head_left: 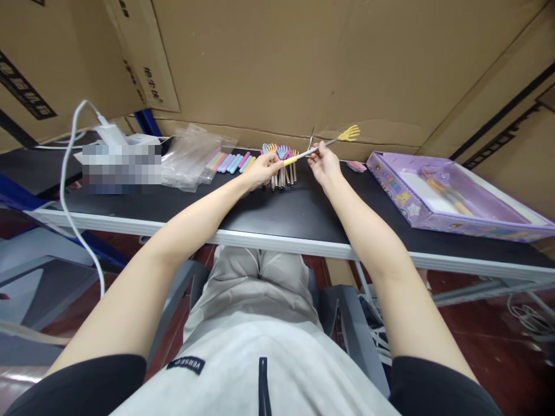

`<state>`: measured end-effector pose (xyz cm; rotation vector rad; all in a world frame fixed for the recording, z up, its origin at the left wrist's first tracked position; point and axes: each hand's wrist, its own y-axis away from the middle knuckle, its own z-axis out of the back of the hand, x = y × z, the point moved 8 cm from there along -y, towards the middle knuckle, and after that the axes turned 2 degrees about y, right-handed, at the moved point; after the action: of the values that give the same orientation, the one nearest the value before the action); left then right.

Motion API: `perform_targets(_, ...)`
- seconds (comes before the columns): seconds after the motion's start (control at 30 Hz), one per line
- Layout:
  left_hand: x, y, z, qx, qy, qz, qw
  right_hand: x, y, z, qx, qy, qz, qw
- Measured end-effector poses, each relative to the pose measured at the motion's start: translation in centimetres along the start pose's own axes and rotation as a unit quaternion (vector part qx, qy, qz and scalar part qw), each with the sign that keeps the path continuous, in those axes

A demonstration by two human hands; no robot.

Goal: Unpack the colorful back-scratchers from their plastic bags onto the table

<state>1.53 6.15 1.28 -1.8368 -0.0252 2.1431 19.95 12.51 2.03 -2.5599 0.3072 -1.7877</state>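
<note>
Both hands hold one back scratcher [307,152] above the black tabletop, tilted up to the right. It has a yellow handle, a metal rod and a yellow claw-shaped head. My left hand [262,169] is closed around the yellow handle. The fingers of my right hand [325,165] pinch the metal rod nearer the head. Behind my left hand lie several metal rods with coloured claw heads [282,152], partly hidden by it. Left of them is a row of loose pastel handles [229,162] in pink, blue and yellow.
Clear plastic sleeves [191,159] lie left of the handles. A white charger [111,134] with a cable stands farther left. At right sits a purple open box [403,202] holding yellow items. Small pink cards [356,166] lie beside it. Cardboard [277,63] walls the back.
</note>
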Motion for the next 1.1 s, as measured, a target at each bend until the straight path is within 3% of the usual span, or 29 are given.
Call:
perform_targets(0.17,-0.4,0.5,-0.5,-0.016,0.037,0.024,0.999,0.1,0.5,-0.8,0.032,0.013,0.004,0.999)
perform_targets(0.63,-0.8,0.6,-0.4,-0.048,0.033,0.03,0.998,-0.7,4.5,-3.5,0.037,0.077,-0.036,0.996)
perform_targets(0.77,-0.7,0.2,0.1,-0.051,0.005,0.018,0.998,-1.0,3.2,-2.7,0.026,0.083,-0.048,0.995)
perform_targets(0.93,-0.3,0.0,0.3,-0.051,-0.055,0.016,0.997,-0.9,1.9,0.0,-0.063,0.065,-0.063,0.994)
perform_targets(1.1,-1.1,-0.1,-0.4,-0.068,-0.065,-0.018,0.995,-0.4,1.7,0.3,-0.069,0.072,-0.045,0.994)
